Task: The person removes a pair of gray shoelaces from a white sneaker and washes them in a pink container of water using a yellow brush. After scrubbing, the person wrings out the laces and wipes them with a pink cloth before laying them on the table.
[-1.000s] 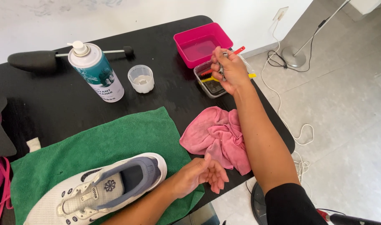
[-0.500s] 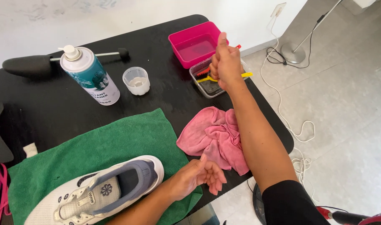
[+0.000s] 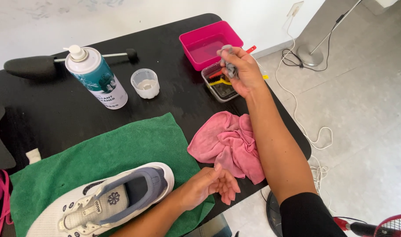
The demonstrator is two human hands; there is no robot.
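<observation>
Right grip (image 3: 242,70) pinching small grey object (image 3: 229,66), left grip (image 3: 211,186) loose, black table (image 3: 174,105), grey tiled floor (image 3: 363,114)

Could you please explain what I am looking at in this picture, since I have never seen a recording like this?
There is no machine here: a camera worn on a person's head looks down at their own two bare hands over a black table.

The right hand is raised over a small clear container with brushes in it and pinches a small grey item; what it is I cannot tell. Beside it stands a pink tub.

The left hand rests by the heel of a white shoe, which lies on a green towel. A crumpled pink cloth lies between the arms.

Farther back stand a spray can, a small clear cup and a black shoe tree.
</observation>
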